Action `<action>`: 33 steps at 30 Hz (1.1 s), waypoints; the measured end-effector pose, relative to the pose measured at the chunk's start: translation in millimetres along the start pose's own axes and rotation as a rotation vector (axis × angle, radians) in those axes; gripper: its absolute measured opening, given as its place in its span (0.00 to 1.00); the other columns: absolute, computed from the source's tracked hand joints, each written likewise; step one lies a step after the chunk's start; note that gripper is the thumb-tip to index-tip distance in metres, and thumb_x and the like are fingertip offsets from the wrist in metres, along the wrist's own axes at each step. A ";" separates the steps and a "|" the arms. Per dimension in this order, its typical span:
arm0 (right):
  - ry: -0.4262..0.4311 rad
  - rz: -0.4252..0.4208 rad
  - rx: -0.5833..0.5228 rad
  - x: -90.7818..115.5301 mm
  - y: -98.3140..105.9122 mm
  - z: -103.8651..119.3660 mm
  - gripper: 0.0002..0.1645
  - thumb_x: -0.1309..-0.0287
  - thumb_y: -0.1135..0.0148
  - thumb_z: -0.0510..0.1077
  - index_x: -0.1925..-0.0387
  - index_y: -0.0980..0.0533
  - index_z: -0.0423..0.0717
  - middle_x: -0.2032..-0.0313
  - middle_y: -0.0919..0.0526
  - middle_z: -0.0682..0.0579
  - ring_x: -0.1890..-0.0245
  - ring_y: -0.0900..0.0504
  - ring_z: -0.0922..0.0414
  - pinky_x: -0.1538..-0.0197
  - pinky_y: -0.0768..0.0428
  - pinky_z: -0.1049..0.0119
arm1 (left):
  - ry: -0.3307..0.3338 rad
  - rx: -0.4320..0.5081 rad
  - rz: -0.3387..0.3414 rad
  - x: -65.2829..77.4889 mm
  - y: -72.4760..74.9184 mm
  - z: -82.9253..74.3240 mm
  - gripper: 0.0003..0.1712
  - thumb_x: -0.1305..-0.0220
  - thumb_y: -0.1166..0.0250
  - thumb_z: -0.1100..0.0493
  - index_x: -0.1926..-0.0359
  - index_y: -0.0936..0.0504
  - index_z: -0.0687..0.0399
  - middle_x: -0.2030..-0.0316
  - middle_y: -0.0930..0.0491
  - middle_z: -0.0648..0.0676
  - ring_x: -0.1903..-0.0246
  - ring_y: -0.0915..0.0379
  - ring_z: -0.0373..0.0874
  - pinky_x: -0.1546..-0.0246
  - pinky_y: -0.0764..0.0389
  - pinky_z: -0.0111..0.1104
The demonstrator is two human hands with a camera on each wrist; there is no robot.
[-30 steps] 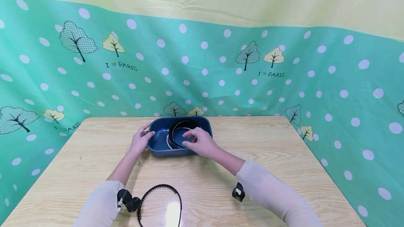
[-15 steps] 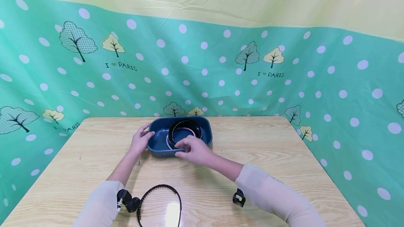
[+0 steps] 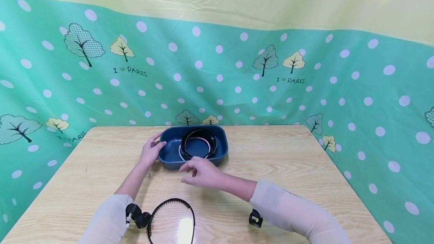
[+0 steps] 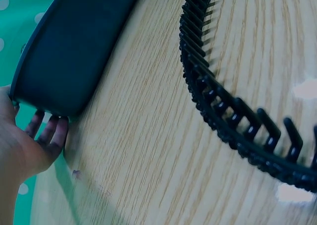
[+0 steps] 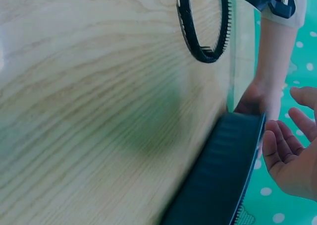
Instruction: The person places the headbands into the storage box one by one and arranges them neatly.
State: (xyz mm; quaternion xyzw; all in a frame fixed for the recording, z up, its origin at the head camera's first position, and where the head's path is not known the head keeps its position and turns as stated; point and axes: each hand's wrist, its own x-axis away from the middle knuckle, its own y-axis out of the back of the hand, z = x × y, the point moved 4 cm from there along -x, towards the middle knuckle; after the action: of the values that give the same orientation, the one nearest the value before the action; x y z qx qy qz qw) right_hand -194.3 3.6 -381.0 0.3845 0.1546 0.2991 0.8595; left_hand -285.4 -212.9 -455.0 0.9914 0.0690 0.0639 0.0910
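My left hand grips the left end of a dark blue plastic basin, thumb over the rim and fingers against the outer wall, as the left wrist view of the basin also shows. Inside the basin's right part lie several headbands, black ones and a pale pink toothed one, stacked in a ring. My right hand hovers at the basin's front side, its fingers loosely bent and holding nothing. A black toothed headband lies on the table nearer to me, beside the left wrist.
The light wood table runs back to a green dotted cloth that hangs behind it. A black wrist camera on the left sleeve is close to the loose headband.
My right hand has moved from above the headbands in the basin toward me and slightly left, past the front rim. My left hand, the basin and the loose headband stay in place.
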 end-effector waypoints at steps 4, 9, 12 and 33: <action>0.006 0.055 0.026 1.4 -7.3 2.5 0.14 0.46 0.33 0.49 0.57 0.19 0.55 0.63 0.22 0.56 0.73 0.29 0.70 0.69 0.27 0.79 | -0.006 -0.008 -0.006 0.6 0.3 -0.3 0.32 0.35 0.44 0.51 0.31 0.39 0.44 0.38 0.35 0.69 0.48 0.28 0.56 0.60 0.20 0.31; -0.002 0.109 0.040 2.3 -13.3 5.2 0.15 0.46 0.34 0.50 0.55 0.20 0.56 0.61 0.22 0.55 0.73 0.29 0.69 0.70 0.28 0.79 | 0.025 -0.014 0.007 -3.8 0.6 2.8 0.32 0.33 0.46 0.53 0.29 0.43 0.44 0.36 0.38 0.67 0.41 0.34 0.60 0.49 0.22 0.38; 0.010 0.129 0.061 1.7 -16.5 6.3 0.16 0.46 0.34 0.50 0.55 0.20 0.55 0.60 0.21 0.53 0.74 0.29 0.70 0.70 0.28 0.79 | 0.023 -0.013 0.004 -4.6 0.5 2.9 0.32 0.33 0.46 0.53 0.29 0.43 0.44 0.36 0.38 0.67 0.41 0.34 0.59 0.46 0.25 0.41; 0.132 0.222 0.240 -4.3 -53.8 9.5 0.20 0.46 0.34 0.53 0.52 0.22 0.54 0.61 0.21 0.56 0.73 0.29 0.72 0.66 0.31 0.82 | 0.019 -0.011 -0.007 -5.5 1.5 4.8 0.32 0.33 0.46 0.53 0.30 0.42 0.43 0.36 0.37 0.66 0.41 0.34 0.59 0.47 0.24 0.41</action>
State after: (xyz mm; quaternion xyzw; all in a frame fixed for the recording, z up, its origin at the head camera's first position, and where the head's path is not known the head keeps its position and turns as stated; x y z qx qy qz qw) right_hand -171.6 -32.7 -415.2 0.4787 0.2020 0.3964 0.7569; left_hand -290.0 -216.0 -460.1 0.9900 0.0727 0.0734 0.0961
